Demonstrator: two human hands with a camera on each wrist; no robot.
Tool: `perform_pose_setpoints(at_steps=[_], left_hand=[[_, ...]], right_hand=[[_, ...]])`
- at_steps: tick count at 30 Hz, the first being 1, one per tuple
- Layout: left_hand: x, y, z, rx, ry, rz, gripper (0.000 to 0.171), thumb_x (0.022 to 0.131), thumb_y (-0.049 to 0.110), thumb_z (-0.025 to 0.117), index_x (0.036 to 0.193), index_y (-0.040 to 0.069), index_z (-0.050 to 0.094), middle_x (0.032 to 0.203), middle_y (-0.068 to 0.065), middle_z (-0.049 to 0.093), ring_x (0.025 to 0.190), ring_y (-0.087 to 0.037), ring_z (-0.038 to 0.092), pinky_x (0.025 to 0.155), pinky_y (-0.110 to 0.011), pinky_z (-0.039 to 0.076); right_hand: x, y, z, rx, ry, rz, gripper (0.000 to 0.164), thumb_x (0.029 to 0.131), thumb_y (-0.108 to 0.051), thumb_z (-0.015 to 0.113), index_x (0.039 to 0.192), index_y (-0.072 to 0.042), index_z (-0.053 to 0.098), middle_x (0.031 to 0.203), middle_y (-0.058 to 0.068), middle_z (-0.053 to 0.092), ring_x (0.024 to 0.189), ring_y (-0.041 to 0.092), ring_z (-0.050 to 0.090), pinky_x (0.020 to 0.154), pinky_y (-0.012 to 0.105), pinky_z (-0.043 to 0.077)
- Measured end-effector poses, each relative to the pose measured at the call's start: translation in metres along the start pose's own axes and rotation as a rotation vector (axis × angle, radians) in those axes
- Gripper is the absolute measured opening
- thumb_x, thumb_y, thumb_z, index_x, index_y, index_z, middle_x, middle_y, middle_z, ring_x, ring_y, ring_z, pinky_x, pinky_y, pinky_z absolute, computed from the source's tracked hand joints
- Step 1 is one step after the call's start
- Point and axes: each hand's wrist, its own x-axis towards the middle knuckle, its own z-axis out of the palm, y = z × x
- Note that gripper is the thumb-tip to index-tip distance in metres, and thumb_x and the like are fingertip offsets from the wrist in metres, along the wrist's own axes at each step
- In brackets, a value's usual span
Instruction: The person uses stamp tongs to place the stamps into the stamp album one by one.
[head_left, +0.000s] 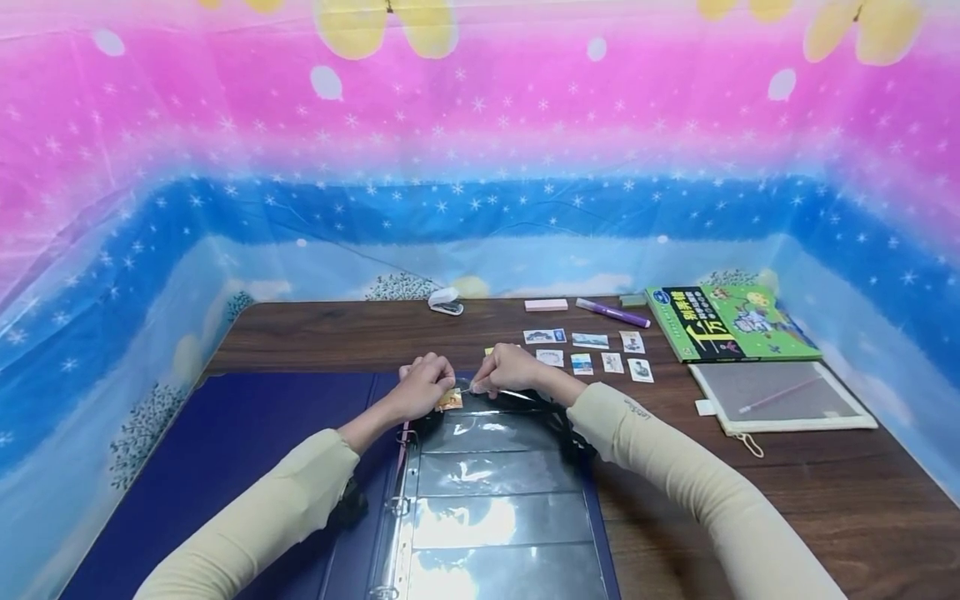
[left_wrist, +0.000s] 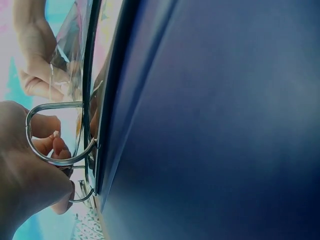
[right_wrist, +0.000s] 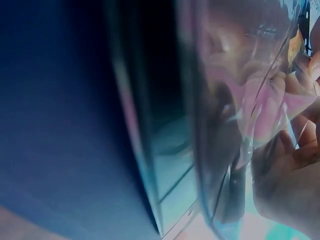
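A dark blue ring binder [head_left: 277,450] lies spread on the table, with a clear pocket page [head_left: 502,475] on its right side. At the page's top, my left hand [head_left: 425,386] pinches a small orange stamp [head_left: 451,401] by its upper left. My right hand [head_left: 504,369], just to the right, pinches the clear film of the top pocket. In the left wrist view the right hand [left_wrist: 42,75] holds the lifted film [left_wrist: 70,55], and a metal ring [left_wrist: 55,106] stands in front of the left fingers. The right wrist view shows the orange stamp [right_wrist: 296,48] through the film.
Several stamps [head_left: 589,341] lie in rows beyond the binder on the right. Behind them are a pink eraser-like block [head_left: 546,305] and a purple marker [head_left: 613,313]. A white stapler [head_left: 446,302] stands at the back. A green book [head_left: 735,323] and a mesh zip pouch [head_left: 780,396] lie far right.
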Motion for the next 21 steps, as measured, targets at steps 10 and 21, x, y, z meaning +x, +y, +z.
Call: perform_pose_setpoints(at_steps=[10,21], left_hand=[[-0.001,0.0,0.002,0.027,0.02,-0.008,0.011,0.089,0.011,0.052,0.079,0.008,0.055,0.081,-0.004,0.046,0.083,-0.02,0.041,0.079,-0.039,0.022],[-0.001,-0.003,0.002,0.036,0.071,0.026,0.008,0.087,0.011,0.059,0.08,0.007,0.06,0.079,-0.005,0.051,0.079,-0.019,0.045,0.075,-0.035,0.024]], right_hand=[[0.001,0.001,-0.002,-0.054,-0.028,-0.085,0.012,0.081,-0.018,0.071,0.088,-0.009,0.076,0.076,0.005,0.07,0.053,0.003,0.058,0.065,0.017,0.045],[0.001,0.007,-0.011,-0.048,-0.027,-0.094,0.017,0.084,-0.017,0.068,0.097,-0.008,0.074,0.08,0.009,0.071,0.055,0.004,0.055,0.06,0.018,0.045]])
